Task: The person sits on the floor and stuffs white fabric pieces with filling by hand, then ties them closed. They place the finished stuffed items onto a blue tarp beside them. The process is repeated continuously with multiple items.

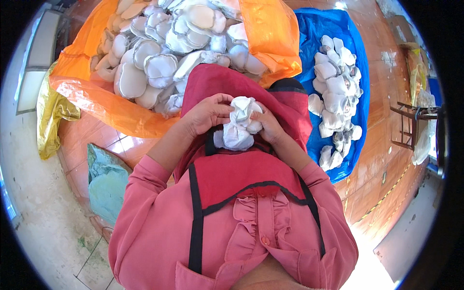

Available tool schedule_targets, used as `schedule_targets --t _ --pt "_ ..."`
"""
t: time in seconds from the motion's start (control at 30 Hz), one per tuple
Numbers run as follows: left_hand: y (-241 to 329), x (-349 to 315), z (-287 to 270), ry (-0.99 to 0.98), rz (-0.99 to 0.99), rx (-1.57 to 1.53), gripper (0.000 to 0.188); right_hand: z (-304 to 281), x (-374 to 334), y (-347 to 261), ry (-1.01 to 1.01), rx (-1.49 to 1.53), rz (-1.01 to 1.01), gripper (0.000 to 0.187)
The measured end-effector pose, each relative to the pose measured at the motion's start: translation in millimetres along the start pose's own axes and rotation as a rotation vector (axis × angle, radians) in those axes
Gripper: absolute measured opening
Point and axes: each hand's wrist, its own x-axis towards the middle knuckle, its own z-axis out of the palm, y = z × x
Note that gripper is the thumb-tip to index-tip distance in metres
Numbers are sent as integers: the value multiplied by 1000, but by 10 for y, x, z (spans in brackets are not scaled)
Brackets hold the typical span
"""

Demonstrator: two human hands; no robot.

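Note:
A white, crumpled, softly padded cloth piece is up in front of my lap, over the dark red apron. My left hand pinches its upper left side with bent fingers. On the other side my right hand grips it, with the thumb pressed on the cloth. The fold between the fingers hides part of its shape, so its exact kind cannot be made out.
Beyond my knees a large orange plastic bag lies opened, heaped with white oval padded pieces. At right, a blue plastic sheet bears several white rounded cloth pieces. A yellow bag, a green-blue bag and a stool stand around.

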Motion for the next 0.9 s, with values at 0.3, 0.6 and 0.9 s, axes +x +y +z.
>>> schedule_targets --t 0.3,0.6,0.9 --pt "39 -34 210 -103 191 304 59 73 -28 49 174 -119 -155 40" --pt "-261 21 283 195 509 929 50 42 -81 38 242 -246 -142 34" --pt "-84 -139 473 84 391 1009 48 80 -114 -695 -312 -875 -95 64"
